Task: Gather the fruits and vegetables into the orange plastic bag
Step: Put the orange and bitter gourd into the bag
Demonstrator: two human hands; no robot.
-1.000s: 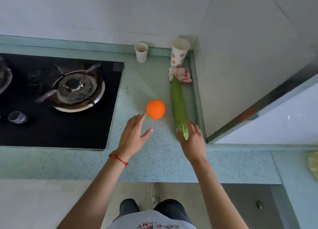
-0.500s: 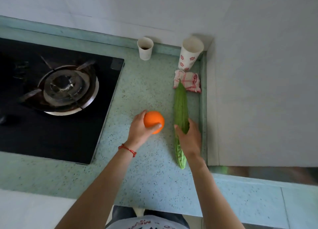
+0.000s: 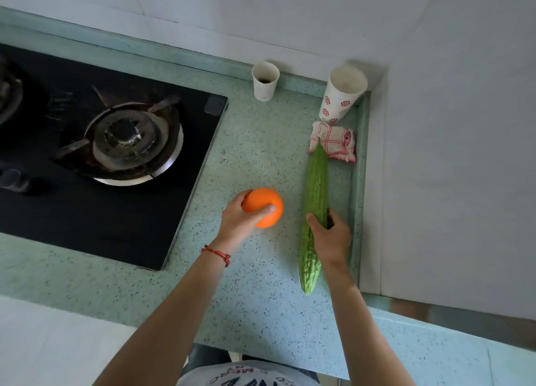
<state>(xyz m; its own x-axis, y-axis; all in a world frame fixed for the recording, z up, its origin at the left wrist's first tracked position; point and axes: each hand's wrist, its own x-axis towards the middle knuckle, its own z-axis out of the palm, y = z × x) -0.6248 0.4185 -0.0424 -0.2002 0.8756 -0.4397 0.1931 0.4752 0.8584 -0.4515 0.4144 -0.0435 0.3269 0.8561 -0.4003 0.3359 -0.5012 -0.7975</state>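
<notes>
Head view, looking down on a speckled green countertop (image 3: 255,287). Left hand (image 3: 238,221) grips the orange (image 3: 264,204) from its near-left side, thumb across the front of the fruit and fingers curled behind it; whether the fruit touches the counter cannot be told. A red string bracelet (image 3: 217,253) circles the left wrist. Right hand (image 3: 330,236) holds the bitter gourd (image 3: 314,200) near its middle, thumb on the left flank and fingers wrapped round the right. The gourd runs lengthwise along the counter's right edge, just beside the raised lip; its far tip overlaps a folded red-checked cloth (image 3: 338,142), and its near tip points toward the front edge. Behind the cloth, in the far right corner, stands a tall paper cup with red motifs (image 3: 340,98), tilted in this wide-angle view. A smaller plain paper cup (image 3: 264,81) stands against the back edge, to its left. A black gas hob (image 3: 87,165) occupies the counter's left portion, one burner (image 3: 129,140) fully visible.
</notes>
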